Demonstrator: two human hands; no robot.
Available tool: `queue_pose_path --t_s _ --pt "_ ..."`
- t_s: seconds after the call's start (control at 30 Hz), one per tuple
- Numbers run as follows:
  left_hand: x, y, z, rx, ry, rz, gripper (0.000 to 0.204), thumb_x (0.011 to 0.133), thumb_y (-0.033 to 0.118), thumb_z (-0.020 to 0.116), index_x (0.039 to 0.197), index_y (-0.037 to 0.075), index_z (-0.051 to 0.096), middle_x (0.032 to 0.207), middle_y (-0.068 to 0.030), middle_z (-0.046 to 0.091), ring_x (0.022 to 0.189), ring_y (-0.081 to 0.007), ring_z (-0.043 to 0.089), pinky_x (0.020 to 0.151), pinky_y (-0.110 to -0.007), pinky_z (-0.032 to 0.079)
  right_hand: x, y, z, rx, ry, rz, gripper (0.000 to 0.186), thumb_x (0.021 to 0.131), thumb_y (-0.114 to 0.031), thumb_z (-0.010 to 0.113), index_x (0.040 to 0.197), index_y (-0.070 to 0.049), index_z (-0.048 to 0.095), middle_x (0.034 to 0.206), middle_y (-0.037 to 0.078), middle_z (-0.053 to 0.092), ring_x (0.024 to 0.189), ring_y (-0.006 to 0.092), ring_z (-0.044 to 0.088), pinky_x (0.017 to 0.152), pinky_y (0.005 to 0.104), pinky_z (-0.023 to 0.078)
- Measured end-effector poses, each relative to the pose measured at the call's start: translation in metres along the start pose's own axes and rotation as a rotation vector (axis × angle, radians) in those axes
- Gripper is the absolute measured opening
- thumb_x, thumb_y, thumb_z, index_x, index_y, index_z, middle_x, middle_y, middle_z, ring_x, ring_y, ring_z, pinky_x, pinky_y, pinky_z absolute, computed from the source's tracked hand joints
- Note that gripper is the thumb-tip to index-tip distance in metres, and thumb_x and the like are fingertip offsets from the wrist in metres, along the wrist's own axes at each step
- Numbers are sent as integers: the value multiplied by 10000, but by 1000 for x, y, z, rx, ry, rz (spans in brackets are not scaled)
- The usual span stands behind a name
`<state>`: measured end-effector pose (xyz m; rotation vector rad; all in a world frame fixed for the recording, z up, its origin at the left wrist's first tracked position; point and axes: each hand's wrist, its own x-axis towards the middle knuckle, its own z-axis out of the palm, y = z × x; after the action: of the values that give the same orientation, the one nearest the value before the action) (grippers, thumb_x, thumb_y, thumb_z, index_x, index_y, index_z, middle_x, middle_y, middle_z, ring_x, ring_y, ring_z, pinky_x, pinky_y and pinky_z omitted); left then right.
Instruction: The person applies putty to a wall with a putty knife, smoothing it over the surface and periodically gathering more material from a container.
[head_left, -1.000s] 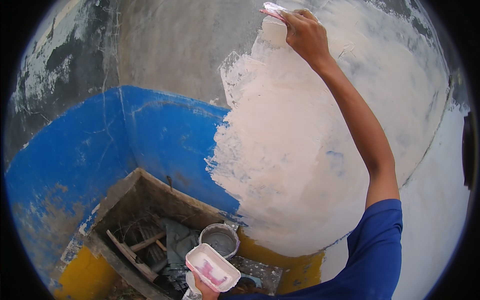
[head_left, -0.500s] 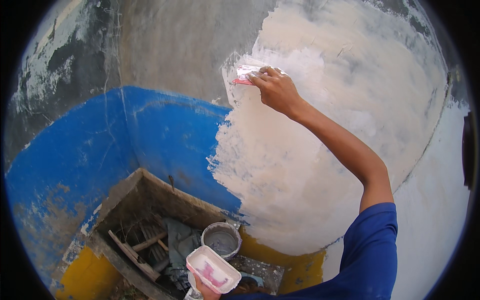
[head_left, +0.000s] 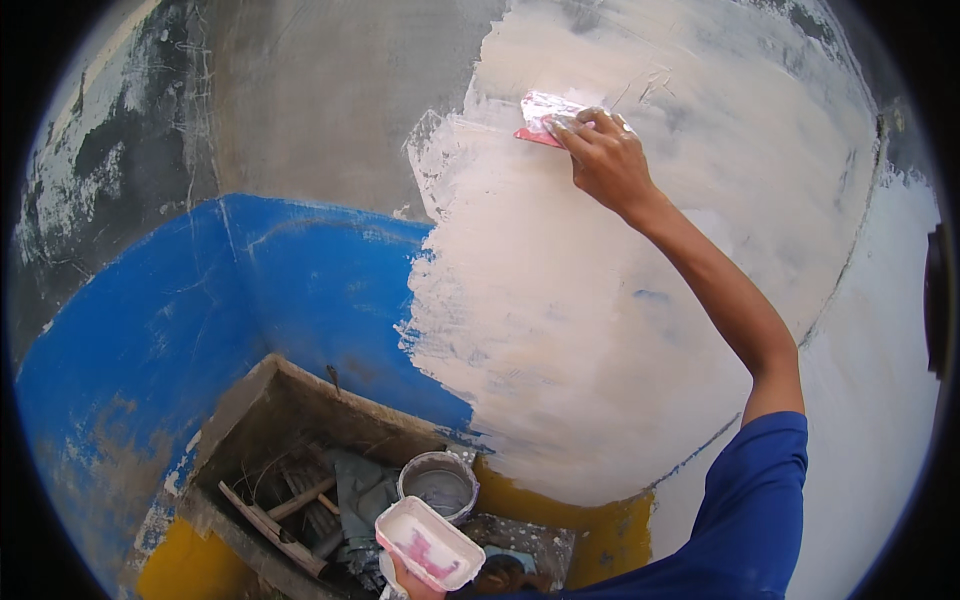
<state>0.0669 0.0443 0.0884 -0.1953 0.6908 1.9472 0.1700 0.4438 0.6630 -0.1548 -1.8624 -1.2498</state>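
Note:
My right hand (head_left: 608,160) is closed round a red putty scraper (head_left: 541,137) coated with white paste, its blade against the wall. Creamy white putty (head_left: 560,300) covers this part of the wall, with a ragged left border. Low in the view, my left hand (head_left: 412,582) grips a small rectangular plastic tub (head_left: 430,541), white inside with pink patches where the paste is thin. Part of that hand is cut off by the lower edge.
Behind the tub stands a round bucket (head_left: 438,484) with grey residue. A concrete trough (head_left: 262,400) holds wood pieces (head_left: 270,525) and a dark cloth (head_left: 360,500). Left of the putty the wall is bare grey (head_left: 330,100) above blue paint (head_left: 330,280).
My right hand and the scraper have moved right, from the putty's left border onto the coated area. The tub stays in my left hand. The view has shifted slightly.

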Motion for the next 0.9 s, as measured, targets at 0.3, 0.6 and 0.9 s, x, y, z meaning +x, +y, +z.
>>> queue_pose_path --t_s 0.3,0.6,0.9 --pt "5 -4 7 2 -25 -4 759 924 665 432 1504 180 351 1487 -85 417 1328 -416 401 971 -693 392 30 70 -62 -93 214 232 245 818 -44 693 1054 -103 727 867 88 708 784 256 664 648 368 541" --pt "-1 -11 12 2 -77 13 748 927 662 430 1492 178 361 1470 -83 430 1313 -400 419 979 -669 397 -3 89 -61 -183 120 159 288 760 17 669 1037 -49 715 859 81 712 868 253 655 705 382 551" --pt "-9 -21 22 5 -137 19 736 929 660 429 1481 176 371 1453 -82 442 1298 -384 436 986 -645 402 -35 30 -53 14 82 178 366 748 6 652 1086 -119 716 939 20 724 965 238 617 784 393 519"
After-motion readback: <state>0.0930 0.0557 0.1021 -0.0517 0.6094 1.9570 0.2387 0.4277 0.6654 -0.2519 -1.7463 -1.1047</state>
